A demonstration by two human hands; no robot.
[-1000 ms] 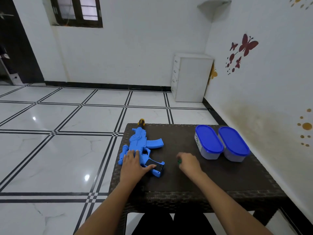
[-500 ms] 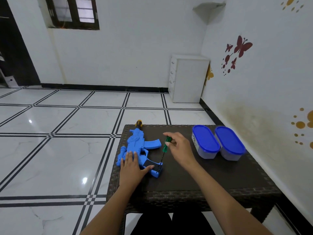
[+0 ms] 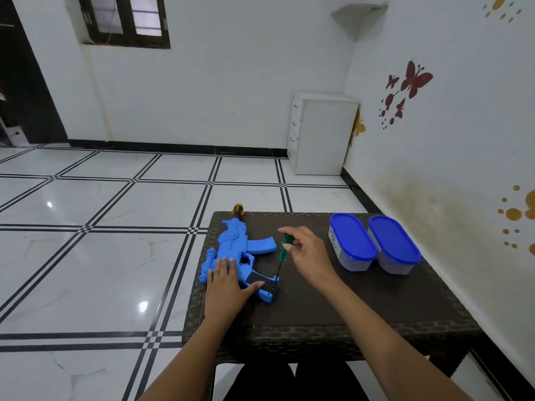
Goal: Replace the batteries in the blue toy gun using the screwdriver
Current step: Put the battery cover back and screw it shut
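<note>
Screwdriver (image 3: 283,248), pinched in the right hand (image 3: 307,253), slants tip-down onto the blue toy gun (image 3: 240,256) grip, pressed by the flat left hand (image 3: 225,287).

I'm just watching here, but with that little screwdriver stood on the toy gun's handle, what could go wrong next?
The screwdriver is pinched only at its green handle by the right hand, with its thin shaft nearly upright on the black grip panel; it could slip off the screw and scratch the plastic.

The left hand lies flat on the blue toy gun, thumb close to the tip, so a slip might jab it.

A freed screw could get lost in the woven table.
</note>
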